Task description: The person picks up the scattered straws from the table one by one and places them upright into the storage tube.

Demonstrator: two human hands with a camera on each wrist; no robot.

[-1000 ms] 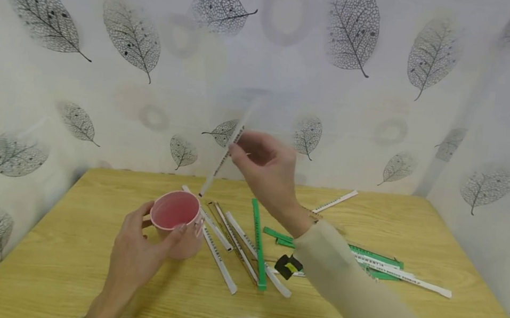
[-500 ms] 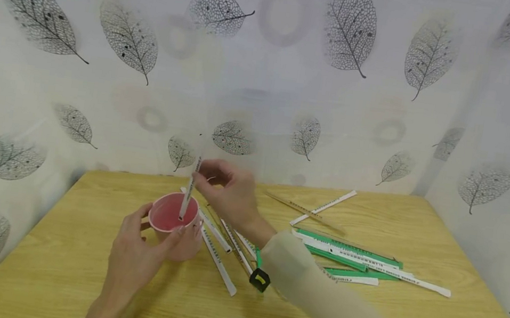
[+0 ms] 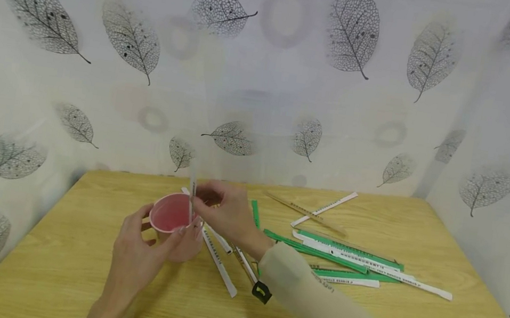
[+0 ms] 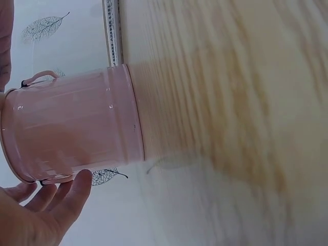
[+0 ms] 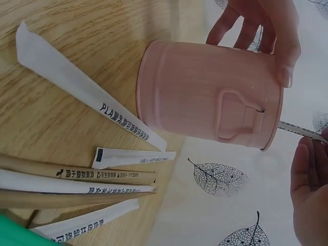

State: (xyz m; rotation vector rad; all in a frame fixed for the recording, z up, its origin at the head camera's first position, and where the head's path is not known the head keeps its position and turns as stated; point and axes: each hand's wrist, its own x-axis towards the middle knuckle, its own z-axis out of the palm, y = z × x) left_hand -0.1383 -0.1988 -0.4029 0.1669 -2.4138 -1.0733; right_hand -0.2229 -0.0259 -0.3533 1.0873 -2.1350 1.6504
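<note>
On the table stands a pink metal bucket (image 3: pixel 185 251) with small side handles. My left hand (image 3: pixel 138 254) grips it near the rim, thumb at the front and fingers round the left side. In the right wrist view the bucket's wall (image 5: pixel 189 92) and one handle face the camera. My right hand (image 3: pixel 230 215) pinches a white paper-wrapped straw (image 3: pixel 191 201) with printed lettering. That straw stands nearly upright, its lower end inside the bucket's mouth at the right. How deep it reaches is hidden by the bucket wall, and the bucket's bottom cannot be seen.
Several wrapped straws, including a white one (image 3: pixel 221 267), lie beside the bucket and under my right forearm. To the right, green wrappers (image 3: pixel 320 251) and white ones overlap. Farther back, a brown straw (image 3: pixel 308 213) crosses a white one. A leaf-print curtain (image 3: pixel 266 74) hangs behind the table.
My right hand has brought the wrapped straw left and down from above the table to the bucket, and its lower end has gone into the mouth. The left hand keeps its grip.
</note>
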